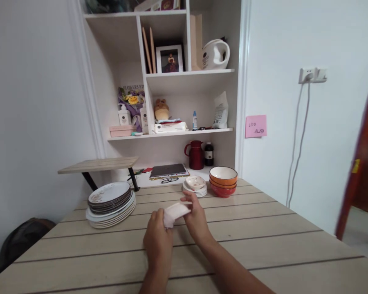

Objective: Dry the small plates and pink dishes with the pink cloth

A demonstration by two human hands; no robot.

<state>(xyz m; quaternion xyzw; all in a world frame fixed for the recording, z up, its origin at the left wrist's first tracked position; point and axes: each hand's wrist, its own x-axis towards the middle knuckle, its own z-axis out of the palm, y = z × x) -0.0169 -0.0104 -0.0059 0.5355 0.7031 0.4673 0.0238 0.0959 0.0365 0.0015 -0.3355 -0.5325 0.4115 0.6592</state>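
Between my two hands, above the front middle of the table, is a small pale dish [178, 209], tilted. My right hand [196, 218] grips its right edge with the fingers bent round it. My left hand [158, 232] is closed on a crumpled whitish cloth or tissue [168, 221], pressed against the dish's left side. Just beyond my right hand stands a short stack of small white plates [199, 192] topped by a square patterned dish [195, 182]. Several nested orange and red bowls [223, 181] stand to their right.
A tall stack of plates [110, 206] sits at the table's left, near a small raised wooden stand [99, 164]. At the back lie a laptop [168, 170] and glasses [169, 180], beside a red jug [196, 156] and a dark bottle [209, 154].
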